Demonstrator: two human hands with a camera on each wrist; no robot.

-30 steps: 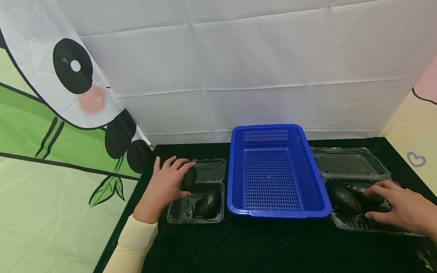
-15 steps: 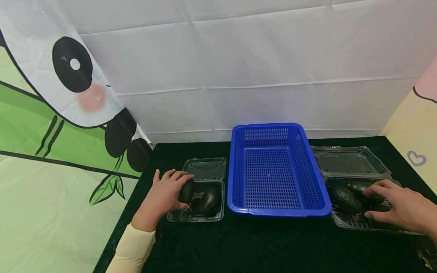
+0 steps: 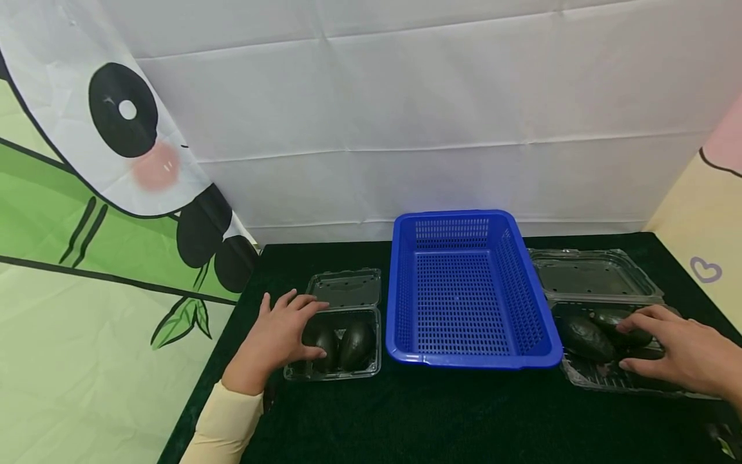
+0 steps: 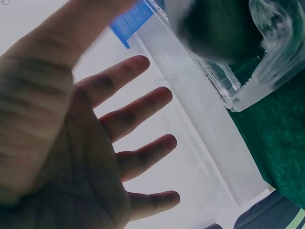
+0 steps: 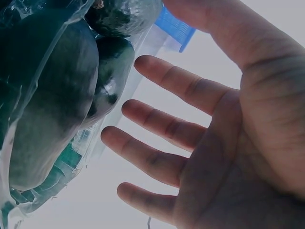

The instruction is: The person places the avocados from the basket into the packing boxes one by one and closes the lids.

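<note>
Two dark green avocados lie side by side in the left clear plastic clamshell (image 3: 348,290), one on the left (image 3: 326,350) and one on the right (image 3: 357,345). My left hand (image 3: 277,340) hovers at the left one with its fingers spread; the left wrist view shows the fingers extended, holding nothing. On the right, my right hand (image 3: 686,348) is over another open clamshell (image 3: 599,277), its fingers extended and nothing gripped. Under and beside it sit several avocados, among them a front-left one (image 3: 585,339) and a rear one (image 3: 611,320). Part of that box is hidden by the hand.
A blue perforated plastic basket (image 3: 474,362) stands between the two clamshells. A dark green cloth (image 3: 452,412) covers the table. A white sheet (image 3: 417,116) hangs behind, and a printed cartoon cloth (image 3: 75,335) is on the left.
The avocado that my left hand held has come down into the left clamshell, beside the other one, and the fingers have let go. My right hand has stayed in place.
</note>
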